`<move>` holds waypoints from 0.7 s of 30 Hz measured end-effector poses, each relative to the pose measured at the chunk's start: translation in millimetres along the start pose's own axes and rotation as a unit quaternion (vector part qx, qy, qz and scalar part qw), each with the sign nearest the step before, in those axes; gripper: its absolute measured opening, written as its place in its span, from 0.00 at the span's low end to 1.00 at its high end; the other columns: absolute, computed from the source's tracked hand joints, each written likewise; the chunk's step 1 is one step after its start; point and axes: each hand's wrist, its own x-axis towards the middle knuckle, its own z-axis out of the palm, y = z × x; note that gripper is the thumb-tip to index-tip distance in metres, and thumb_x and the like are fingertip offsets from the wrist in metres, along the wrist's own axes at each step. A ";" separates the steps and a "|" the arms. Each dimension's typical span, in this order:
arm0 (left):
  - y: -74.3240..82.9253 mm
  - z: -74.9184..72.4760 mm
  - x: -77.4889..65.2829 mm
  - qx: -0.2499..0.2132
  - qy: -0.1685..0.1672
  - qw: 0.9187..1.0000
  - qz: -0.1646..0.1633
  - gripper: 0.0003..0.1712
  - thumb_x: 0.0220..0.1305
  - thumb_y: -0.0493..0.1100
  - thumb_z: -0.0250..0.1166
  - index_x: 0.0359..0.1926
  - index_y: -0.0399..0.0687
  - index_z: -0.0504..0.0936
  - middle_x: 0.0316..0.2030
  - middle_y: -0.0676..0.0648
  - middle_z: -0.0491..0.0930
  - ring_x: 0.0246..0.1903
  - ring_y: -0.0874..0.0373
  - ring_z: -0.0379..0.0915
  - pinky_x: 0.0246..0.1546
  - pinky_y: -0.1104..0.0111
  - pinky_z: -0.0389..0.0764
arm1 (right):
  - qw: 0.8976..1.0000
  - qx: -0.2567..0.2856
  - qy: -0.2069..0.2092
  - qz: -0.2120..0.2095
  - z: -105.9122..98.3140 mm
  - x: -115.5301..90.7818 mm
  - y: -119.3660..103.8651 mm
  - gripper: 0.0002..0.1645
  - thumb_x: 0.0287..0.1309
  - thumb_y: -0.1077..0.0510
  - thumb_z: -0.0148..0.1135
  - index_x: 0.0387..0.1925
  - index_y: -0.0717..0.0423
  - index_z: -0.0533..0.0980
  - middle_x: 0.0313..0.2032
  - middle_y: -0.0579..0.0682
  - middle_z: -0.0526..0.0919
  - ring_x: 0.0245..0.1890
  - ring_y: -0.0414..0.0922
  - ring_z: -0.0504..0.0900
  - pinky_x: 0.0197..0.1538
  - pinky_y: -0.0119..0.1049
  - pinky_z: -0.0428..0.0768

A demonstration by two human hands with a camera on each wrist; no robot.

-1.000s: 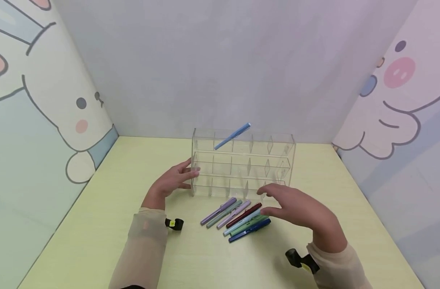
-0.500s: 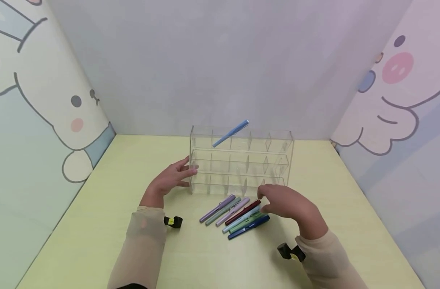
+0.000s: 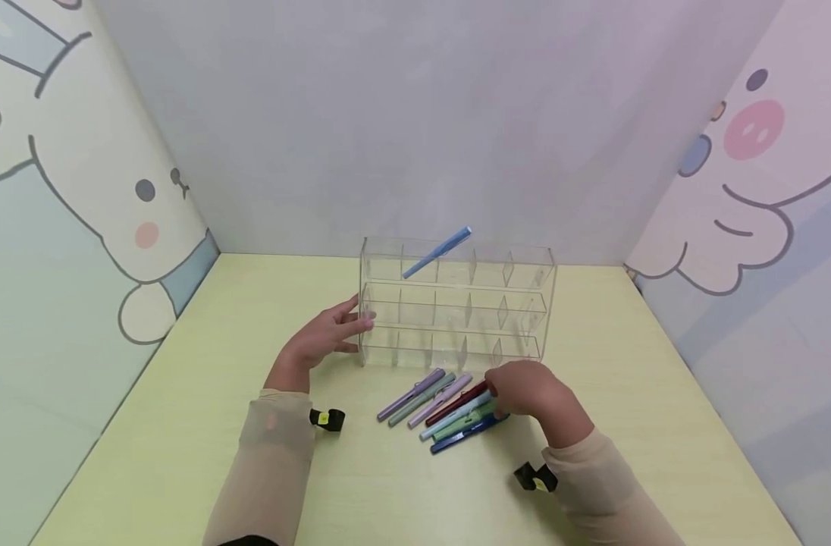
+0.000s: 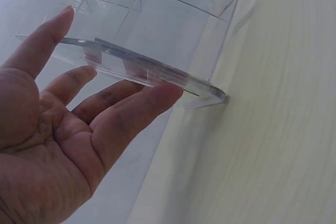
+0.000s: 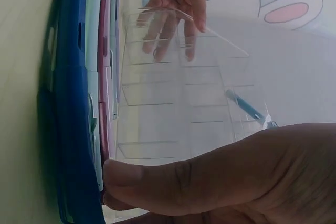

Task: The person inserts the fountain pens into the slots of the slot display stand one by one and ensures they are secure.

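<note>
1. My left hand lay flat, fingers straight against the clear organizer's left wall.
2. My right hand curled over the right end of the pen row, near the organizer's front; from overhead I couldn't tell which pen.
3. My right wrist view showed my thumb pressing the dark red pen.
4. A light blue pen leaned in the top tier.

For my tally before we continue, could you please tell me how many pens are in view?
8. One light blue pen leans in the clear organizer's top row; seven lie on the table in front, under the right hand, which may hide more.
</note>
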 end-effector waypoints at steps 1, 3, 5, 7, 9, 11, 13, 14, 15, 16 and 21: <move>0.0 -0.1 0.1 0.000 0.000 1.000 0.000 0.50 0.66 0.58 0.63 0.78 0.62 0.43 0.70 0.44 0.65 0.69 0.49 0.63 0.55 0.53 0.80 | 1.000 -0.009 0.001 0.002 0.9 0.3 -0.7 0.16 0.45 0.56 0.77 0.28 0.48 0.74 0.25 0.41 0.75 0.27 0.43 0.71 0.33 0.41 0.74; -0.3 -0.2 0.3 -0.001 -0.003 1.000 0.001 0.50 0.67 0.57 0.63 0.79 0.62 0.43 0.70 0.44 0.64 0.69 0.48 0.63 0.56 0.53 0.80 | 1.000 -0.019 0.000 0.008 2.8 1.1 -2.1 0.17 0.43 0.56 0.78 0.28 0.49 0.73 0.25 0.42 0.75 0.26 0.43 0.71 0.33 0.42 0.74; -0.6 -0.5 0.5 -0.003 -0.006 1.000 0.002 0.49 0.67 0.57 0.63 0.79 0.62 0.42 0.71 0.43 0.63 0.69 0.48 0.63 0.56 0.53 0.80 | 1.000 -0.021 -0.003 0.011 4.4 1.8 -3.8 0.19 0.43 0.56 0.79 0.28 0.50 0.73 0.24 0.43 0.75 0.26 0.44 0.71 0.32 0.43 0.75; -1.1 -0.9 0.3 -0.004 -0.007 1.000 0.003 0.50 0.67 0.57 0.63 0.79 0.61 0.42 0.71 0.43 0.63 0.69 0.48 0.63 0.56 0.53 0.80 | 1.000 -0.020 -0.004 0.011 5.2 2.2 -5.7 0.20 0.42 0.56 0.80 0.28 0.51 0.72 0.23 0.44 0.75 0.25 0.44 0.71 0.32 0.44 0.75; -1.3 -1.1 -0.4 -0.005 -0.006 1.000 0.006 0.50 0.67 0.57 0.63 0.79 0.60 0.42 0.71 0.43 0.63 0.69 0.47 0.63 0.56 0.53 0.80 | 1.000 -0.017 -0.004 0.013 4.9 1.9 -7.2 0.20 0.42 0.56 0.79 0.28 0.51 0.72 0.23 0.44 0.74 0.25 0.44 0.71 0.32 0.44 0.75; -1.1 -0.9 -1.1 -0.005 -0.002 1.000 0.006 0.51 0.66 0.58 0.64 0.79 0.61 0.42 0.71 0.43 0.63 0.69 0.47 0.63 0.55 0.53 0.80 | 1.000 -0.016 -0.001 0.014 3.5 0.5 -8.1 0.20 0.43 0.56 0.78 0.28 0.51 0.71 0.23 0.44 0.74 0.25 0.44 0.71 0.31 0.43 0.74; -1.0 -0.2 -1.4 -0.007 0.000 1.000 0.007 0.51 0.65 0.58 0.64 0.79 0.60 0.43 0.70 0.43 0.64 0.68 0.47 0.63 0.55 0.53 0.80 | 1.000 -0.008 0.000 0.015 2.5 -1.8 -8.2 0.19 0.45 0.56 0.77 0.28 0.50 0.71 0.24 0.44 0.74 0.26 0.45 0.71 0.31 0.43 0.74; -0.6 0.5 -1.7 -0.008 0.000 1.000 0.005 0.52 0.64 0.59 0.65 0.79 0.61 0.43 0.70 0.44 0.64 0.68 0.48 0.64 0.56 0.53 0.80 | 1.000 -0.003 -0.001 0.015 2.4 -3.7 -8.2 0.19 0.45 0.56 0.77 0.29 0.50 0.71 0.24 0.44 0.74 0.26 0.45 0.71 0.32 0.42 0.73; -0.2 1.3 -1.9 -0.010 0.000 1.000 0.003 0.52 0.64 0.60 0.65 0.79 0.62 0.43 0.70 0.44 0.64 0.68 0.48 0.64 0.56 0.53 0.80 | 1.000 0.001 -0.001 0.014 2.9 -5.4 -8.1 0.18 0.45 0.56 0.77 0.29 0.49 0.72 0.25 0.43 0.74 0.27 0.44 0.71 0.32 0.42 0.73; 0.0 1.9 -2.2 -0.009 -0.003 1.000 0.005 0.53 0.64 0.60 0.65 0.79 0.61 0.43 0.70 0.44 0.64 0.68 0.48 0.64 0.56 0.53 0.80 | 1.000 0.007 0.000 0.013 3.8 -7.4 -8.1 0.18 0.45 0.56 0.77 0.29 0.48 0.72 0.26 0.43 0.73 0.27 0.44 0.70 0.32 0.41 0.73; 2.7 2.6 -2.4 -0.009 0.000 1.000 0.002 0.53 0.63 0.60 0.65 0.78 0.62 0.43 0.70 0.45 0.65 0.68 0.48 0.65 0.56 0.53 0.80 | 0.999 -0.001 0.038 -0.018 14.4 -13.3 -7.7 0.18 0.45 0.57 0.78 0.30 0.46 0.74 0.27 0.40 0.72 0.27 0.42 0.69 0.31 0.39 0.73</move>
